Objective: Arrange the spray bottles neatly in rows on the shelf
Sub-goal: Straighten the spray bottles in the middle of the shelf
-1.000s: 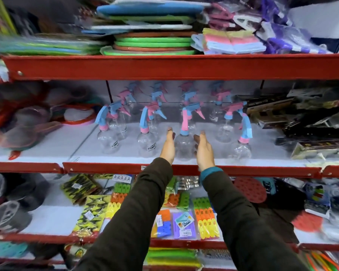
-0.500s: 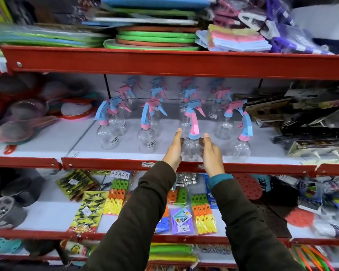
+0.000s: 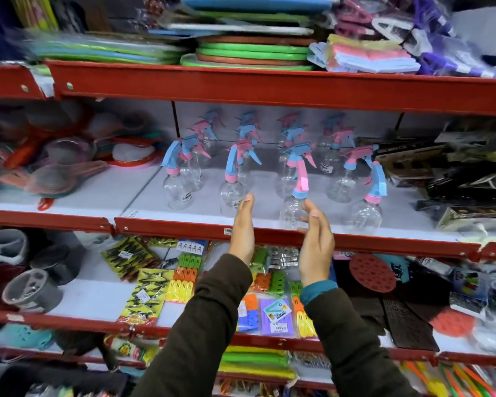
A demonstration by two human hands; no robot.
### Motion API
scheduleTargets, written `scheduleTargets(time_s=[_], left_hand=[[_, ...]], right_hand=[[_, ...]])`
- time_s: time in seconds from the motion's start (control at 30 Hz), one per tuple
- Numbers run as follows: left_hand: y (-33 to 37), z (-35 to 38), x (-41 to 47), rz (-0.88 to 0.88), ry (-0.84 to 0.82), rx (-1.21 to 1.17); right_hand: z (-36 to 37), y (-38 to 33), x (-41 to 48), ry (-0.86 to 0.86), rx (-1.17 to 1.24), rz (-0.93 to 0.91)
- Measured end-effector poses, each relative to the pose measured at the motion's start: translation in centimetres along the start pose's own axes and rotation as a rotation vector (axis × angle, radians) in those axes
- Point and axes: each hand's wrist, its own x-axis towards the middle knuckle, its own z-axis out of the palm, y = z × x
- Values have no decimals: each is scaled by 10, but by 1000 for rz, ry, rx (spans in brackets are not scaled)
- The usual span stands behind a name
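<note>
While both hands, left hand (image 3: 242, 224) and right hand (image 3: 315, 239), hover open-fingered and empty beside the front spray bottle (image 3: 294, 209), she seems to be aligning it; nudging it level next.

No print can be read: the white stickers on the spray bottles (image 3: 232, 181) and the shelf (image 3: 184, 230) edge tag are blurred.

Clear spray bottles (image 3: 338, 184) with pink-and-blue trigger heads stand upright on the white shelf (image 3: 143, 196), lined up in columns running back from its red front lip. Nearest that lip, one with a pink trigger and blue collar (image 3: 294, 209) stands forward of its column.
</note>
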Motion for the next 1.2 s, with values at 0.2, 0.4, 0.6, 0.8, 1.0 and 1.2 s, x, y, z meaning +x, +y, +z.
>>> scheduleTargets(time_s=[0.2, 0.4, 0.6, 0.8, 1.0, 1.2], left_hand=[[8, -46, 13, 86, 134, 4], [37, -69, 54, 2, 34, 70], [47, -72, 78, -68, -14, 81], [56, -78, 51, -84, -101, 56], [56, -78, 26, -44, -139, 57], [50, -80, 31, -72, -113, 89]], right_hand=[[67, -4, -8, -184, -25, 99], [119, 3, 24, -289, -76, 248], [143, 8, 33, -291, -107, 281], [137, 13, 27, -245, -91, 284], [127, 10, 14, -237, -121, 268], [124, 7, 7, -265, -141, 243]])
